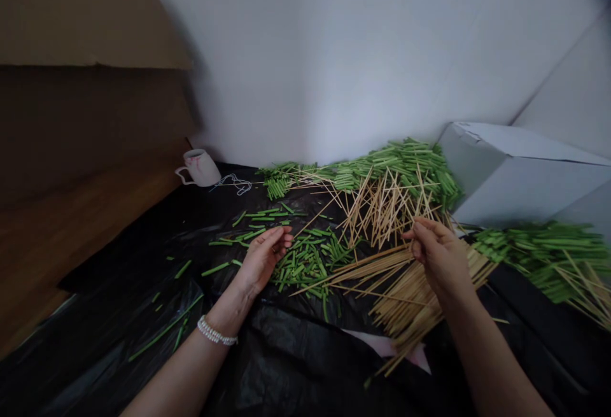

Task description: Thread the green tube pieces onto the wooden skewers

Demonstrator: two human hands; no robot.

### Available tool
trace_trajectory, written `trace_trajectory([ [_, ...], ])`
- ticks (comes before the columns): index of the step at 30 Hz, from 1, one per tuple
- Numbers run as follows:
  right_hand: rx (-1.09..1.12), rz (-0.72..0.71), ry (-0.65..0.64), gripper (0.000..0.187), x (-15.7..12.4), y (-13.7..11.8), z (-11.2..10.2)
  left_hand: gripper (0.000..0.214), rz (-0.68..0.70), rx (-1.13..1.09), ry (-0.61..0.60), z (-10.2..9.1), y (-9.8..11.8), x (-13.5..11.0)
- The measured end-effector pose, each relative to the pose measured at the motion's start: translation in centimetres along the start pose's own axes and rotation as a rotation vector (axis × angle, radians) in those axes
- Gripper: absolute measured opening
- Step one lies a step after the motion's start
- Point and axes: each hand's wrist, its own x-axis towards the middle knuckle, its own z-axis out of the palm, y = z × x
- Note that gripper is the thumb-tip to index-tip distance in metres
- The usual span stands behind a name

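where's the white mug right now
In the head view, the mug sits left of centre near the pale wall, just left of the loose string and beyond the left hand.

This looks like a makeshift work corner, possibly in a home: a plain wall (296, 54) rises behind a black plastic sheet (286, 353), a wood-brown surface (71, 239) shows left of the sheet, a mug (203, 170) sits near its far-left edge, and green stem pieces (401, 159) and thin sticks (403, 305) lie heaped on it.
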Motion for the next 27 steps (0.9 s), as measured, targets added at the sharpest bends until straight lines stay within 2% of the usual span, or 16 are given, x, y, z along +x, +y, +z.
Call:
trace_trajectory([
  [4, 0.042, 0.172, -0.187, 0.039, -0.4, -0.4, 0.3, 0.028, -0.006, -0.008, 0.004, 0.0, 0.0, 0.0],
  [7, 0.032, 0.179, -0.229, 0.036, -0.6, -0.7, 0.4, 0.028, -0.007, -0.015, 0.011, 0.2, 0.1, 0.0],
  [15, 0.051, 0.094, -0.111, 0.039, -0.1, 0.2, 0.2, 0.024, -0.003, -0.001, -0.003, 0.1, 0.0, 0.0],
  [20, 0.038, 0.075, -0.107, 0.053, 0.7, 0.8, -0.1, 0.026, -0.005, 0.008, 0.006, 0.1, 0.0, 0.0],
  [23, -0.114, 0.040, -0.095, 0.065, 0.9, 0.9, -0.5, 0.026, -0.012, -0.001, 0.005, 0.1, 0.1, 0.0],
  [25, -0.318, -0.061, -0.002, 0.064, 0.9, 0.6, -0.8, 0.026, -0.011, -0.004, 0.003, 0.2, 0.1, 0.0],
  [27, -0.532, -0.226, 0.149, 0.056, 0.6, 0.1, -0.9, 0.026, -0.007, -0.001, 0.002, 0.2, 0.2, 0.0],
])
